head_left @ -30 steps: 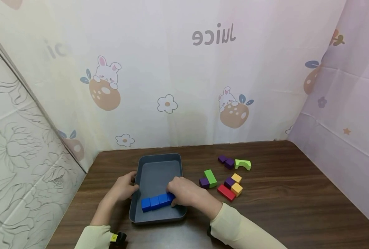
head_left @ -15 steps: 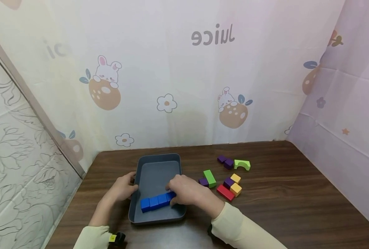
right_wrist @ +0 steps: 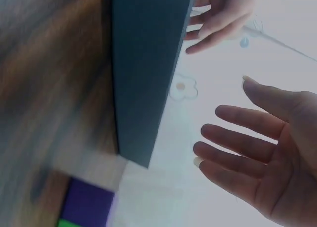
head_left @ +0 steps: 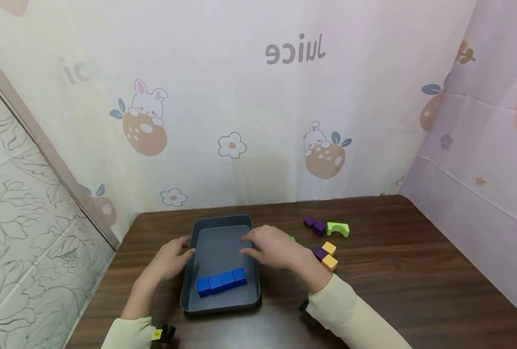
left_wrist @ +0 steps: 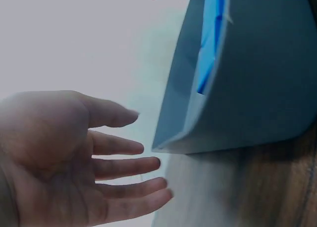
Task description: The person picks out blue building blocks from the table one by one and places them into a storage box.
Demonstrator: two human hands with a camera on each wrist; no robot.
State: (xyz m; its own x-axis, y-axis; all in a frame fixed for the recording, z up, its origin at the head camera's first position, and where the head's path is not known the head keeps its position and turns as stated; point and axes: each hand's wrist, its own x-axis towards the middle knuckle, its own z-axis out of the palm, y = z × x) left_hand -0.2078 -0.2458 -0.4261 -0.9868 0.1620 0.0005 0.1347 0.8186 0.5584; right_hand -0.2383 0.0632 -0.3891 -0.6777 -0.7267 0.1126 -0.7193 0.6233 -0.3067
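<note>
A dark grey tray [head_left: 221,254] stands on the table, with a row of several blue cubes [head_left: 221,282] near its front end. My left hand [head_left: 171,259] is at the tray's left side, thumb over the rim; in the left wrist view its fingers are relaxed and hold nothing. Over the tray's right rim is my right hand [head_left: 273,246], fingers spread and nothing between them. In the right wrist view it is raised apart from the tray's side wall [right_wrist: 143,78]. A green block [head_left: 293,239] is almost wholly hidden behind the right hand.
Right of the tray lie two purple cubes [head_left: 315,226], a light green arch block [head_left: 338,229], another purple cube [head_left: 320,253] and two yellow cubes [head_left: 329,256]. A printed curtain [head_left: 258,169] hangs behind the wooden table [head_left: 394,271].
My right hand has let go of the blue cube at the row's right end and moved up and to the right. The blue cubes stay in place. The left hand has hardly moved.
</note>
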